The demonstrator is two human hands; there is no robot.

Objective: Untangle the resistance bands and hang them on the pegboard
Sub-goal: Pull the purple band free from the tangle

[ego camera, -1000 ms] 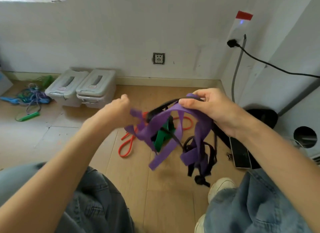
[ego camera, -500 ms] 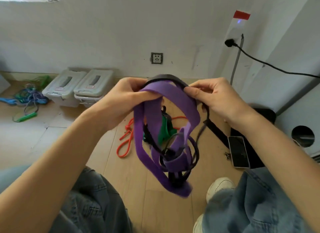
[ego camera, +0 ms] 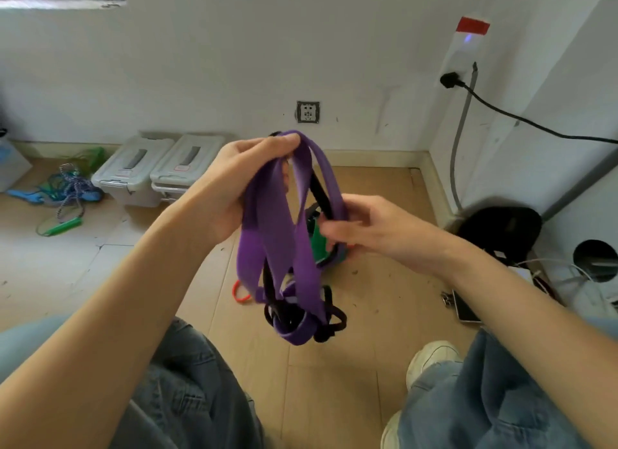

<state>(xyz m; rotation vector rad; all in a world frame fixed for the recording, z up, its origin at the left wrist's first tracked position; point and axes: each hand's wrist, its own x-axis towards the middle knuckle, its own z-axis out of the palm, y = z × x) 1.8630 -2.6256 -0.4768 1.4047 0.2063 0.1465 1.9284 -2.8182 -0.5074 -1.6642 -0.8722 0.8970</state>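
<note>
Item: tangle of resistance bands, held in the air over the floor (ego camera: 334,398) between my knees.

Purple band (ego camera: 277,234): wide, flat, looped. Top of the loop is pinched in my left hand (ego camera: 234,181), fingers curled over it. Long axis runs near vertical, strands hanging straight down from that grip.

Black band (ego camera: 322,198): narrow, threaded through the purple loop, ending in a knot of coils (ego camera: 301,318) at the bottom of the hang.

Green band (ego camera: 317,244): partly hidden behind the purple strands, beside my right hand (ego camera: 364,228).

Right hand: lower than the left, at mid-height of the bundle, fingers closed on the black and purple strands at its right edge; exact hold blurred.

Judgement: the knot lies below both grips; the right hand is nearer it.

Orange band (ego camera: 241,295): on the floor, behind the bundle.

Pegboard: not in view.
</note>
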